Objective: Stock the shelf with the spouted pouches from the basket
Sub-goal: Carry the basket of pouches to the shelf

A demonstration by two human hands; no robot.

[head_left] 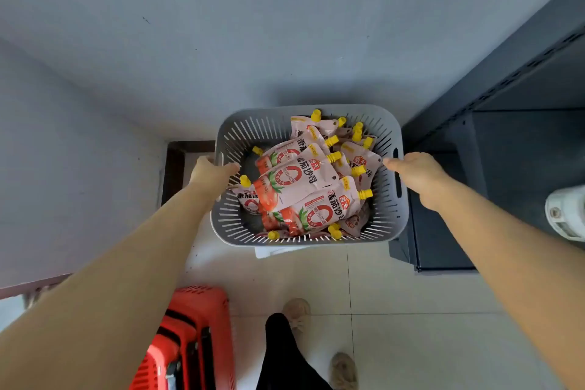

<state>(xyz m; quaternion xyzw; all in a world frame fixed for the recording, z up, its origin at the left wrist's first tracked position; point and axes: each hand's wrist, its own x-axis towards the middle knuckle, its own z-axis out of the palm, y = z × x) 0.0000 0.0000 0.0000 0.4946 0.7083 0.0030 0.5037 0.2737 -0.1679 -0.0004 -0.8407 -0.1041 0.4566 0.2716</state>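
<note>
- left hand (212, 171) grips the left rim of the grey slatted basket (262, 115); thumb inside, fingers outside
- right hand (416, 171) grips the right rim beside the handle slot; thumb over the edge
- spouted pouches (297, 184) (pink-red print, yellow caps) lie piled in the basket, heaped toward its right side
- dark shelf (522, 142) just right of the basket; red crate (190, 332) lower left on the tiled floor (395, 310)

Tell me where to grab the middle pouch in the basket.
Pinch the middle pouch at its neck, just under the yellow cap, reaching down from above into the basket. It lies flat, face up, with its cap pointing toward the right rim, uncovered.
</note>
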